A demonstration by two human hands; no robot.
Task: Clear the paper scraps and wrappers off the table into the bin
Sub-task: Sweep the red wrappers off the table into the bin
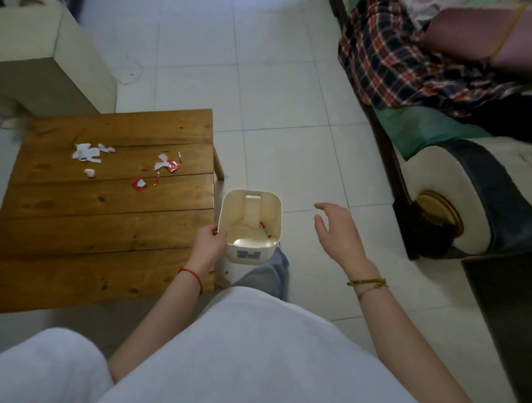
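A low wooden table (pixel 100 238) stands at the left. White paper scraps (pixel 87 152) lie on its far part, a small crumpled bit (pixel 89 172) just below them. Red wrappers (pixel 139 184) and a red-and-white torn piece (pixel 166 164) lie further right. A cream plastic bin (pixel 251 200) sits just off the table's right edge, with a few red bits and paper inside. My left hand (pixel 207 244) grips the bin's near left rim. My right hand (pixel 337 233) hovers to the right of the bin, fingers spread, holding nothing.
A sofa (pixel 466 170) with a plaid cloth (pixel 391 62) runs along the right side. A cream box-like block (pixel 39 63) stands behind the table at the left. A dark object (pixel 513 310) sits at the right near me. White tiled floor (pixel 280 93) lies between.
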